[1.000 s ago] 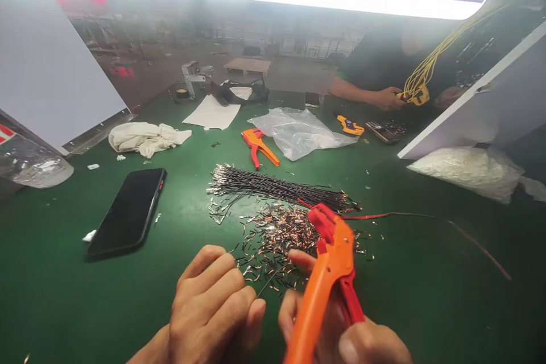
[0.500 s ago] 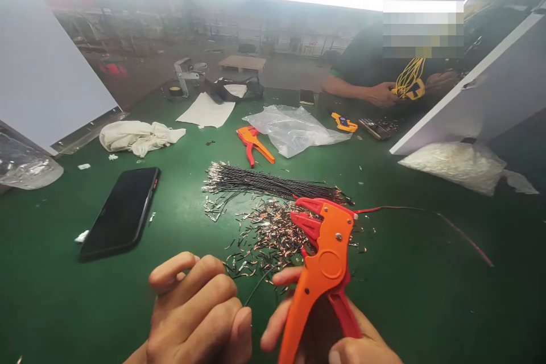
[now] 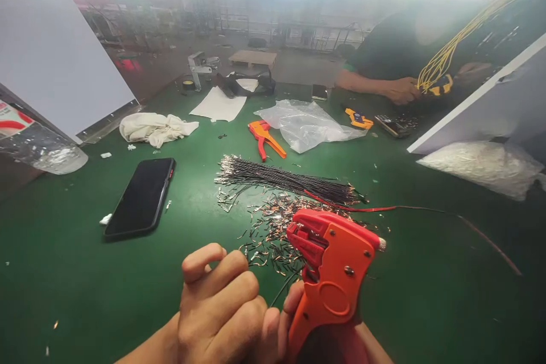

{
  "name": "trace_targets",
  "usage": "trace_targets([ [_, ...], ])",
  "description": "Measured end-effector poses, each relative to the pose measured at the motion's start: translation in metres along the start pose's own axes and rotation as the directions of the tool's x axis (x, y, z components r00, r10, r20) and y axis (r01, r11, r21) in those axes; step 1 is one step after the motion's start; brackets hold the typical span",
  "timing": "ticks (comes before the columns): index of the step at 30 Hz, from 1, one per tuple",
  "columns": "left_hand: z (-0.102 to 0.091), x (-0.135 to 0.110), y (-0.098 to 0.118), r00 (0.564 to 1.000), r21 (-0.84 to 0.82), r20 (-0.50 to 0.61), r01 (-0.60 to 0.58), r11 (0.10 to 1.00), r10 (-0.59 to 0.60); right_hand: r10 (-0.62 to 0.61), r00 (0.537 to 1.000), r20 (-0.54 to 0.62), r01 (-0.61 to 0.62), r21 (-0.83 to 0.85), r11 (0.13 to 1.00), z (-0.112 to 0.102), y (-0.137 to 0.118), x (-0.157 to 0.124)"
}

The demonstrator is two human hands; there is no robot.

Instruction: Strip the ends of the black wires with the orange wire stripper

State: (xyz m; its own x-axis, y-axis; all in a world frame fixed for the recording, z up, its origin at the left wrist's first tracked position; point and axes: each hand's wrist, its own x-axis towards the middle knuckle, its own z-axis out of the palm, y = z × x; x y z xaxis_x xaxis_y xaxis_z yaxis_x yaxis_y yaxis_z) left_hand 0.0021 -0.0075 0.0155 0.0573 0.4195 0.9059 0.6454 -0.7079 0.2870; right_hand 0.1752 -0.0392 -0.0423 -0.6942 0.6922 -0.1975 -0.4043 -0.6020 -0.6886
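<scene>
Orange and red plastic is showing on the near side of the black wire bundle [image 3: 285, 177]: a wire stripper [image 3: 336, 261] is standing tilted there, its jaws looking nearly met, in front of the clippings [image 3: 273, 253] that are lying just short of the bundle. The right hand [image 3: 294, 298] is wrapping round its handle; how hard it is squeezing I cannot tell, the palm being hidden. Nearer the wearer than the bundle's left half, the left hand [image 3: 224, 298] is curling its fingers and, it seems, pinching a thin dark wire [image 3: 283, 289] by the thumb, the wire slanting up toward the bundle. The step in hand appears to be readying that wire for the stripper; the next move would be calling for lining its end up with the mouth before any squeeze. Working room on the green tabletop [image 3: 426, 296] is stretching right of the bundle, crossed by a red strip [image 3: 379, 209], while a phone [image 3: 140, 199] is bounding the left side and a second stripper [image 3: 265, 137] is lying just beyond the bundle; the table's near edge is falling outside the view
</scene>
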Motion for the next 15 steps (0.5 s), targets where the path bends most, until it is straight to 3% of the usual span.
trace_targets([
  [1,-0.002,0.000,0.000,0.996,-0.005,0.066,-0.062,0.998,0.062,0.009,1.000,0.000,-0.009,0.005,1.000,0.000,0.001,0.000],
  [2,-0.005,0.001,0.001,0.966,0.008,0.260,-0.023,1.000,0.020,0.014,1.000,0.003,-0.014,0.003,1.000,0.000,0.002,-0.001],
  [3,-0.009,0.001,0.002,0.952,0.006,0.307,-0.018,1.000,0.015,0.015,1.000,0.008,-0.015,-0.002,1.000,0.000,0.003,-0.001],
  [7,-0.016,0.001,0.007,0.961,0.030,0.276,0.006,1.000,-0.014,-0.015,0.999,0.035,0.017,-0.049,0.999,0.003,-0.002,-0.003],
  [12,-0.004,-0.005,0.008,0.976,0.077,0.215,0.007,0.997,-0.023,-0.042,0.998,0.036,0.046,-0.134,0.990,0.011,-0.015,-0.004],
  [13,-0.001,-0.006,0.006,0.981,0.070,0.195,-0.033,0.997,0.018,-0.041,0.999,0.030,0.045,-0.151,0.987,0.012,-0.017,-0.004],
  [14,0.002,-0.007,0.003,0.985,0.023,0.075,-0.159,0.987,0.157,-0.038,0.999,0.022,0.042,-0.168,0.985,0.013,-0.019,-0.004],
  [15,0.005,-0.008,0.001,0.980,0.028,0.030,-0.196,0.980,0.195,-0.035,0.999,0.012,0.037,-0.185,0.982,0.013,-0.020,-0.005],
])
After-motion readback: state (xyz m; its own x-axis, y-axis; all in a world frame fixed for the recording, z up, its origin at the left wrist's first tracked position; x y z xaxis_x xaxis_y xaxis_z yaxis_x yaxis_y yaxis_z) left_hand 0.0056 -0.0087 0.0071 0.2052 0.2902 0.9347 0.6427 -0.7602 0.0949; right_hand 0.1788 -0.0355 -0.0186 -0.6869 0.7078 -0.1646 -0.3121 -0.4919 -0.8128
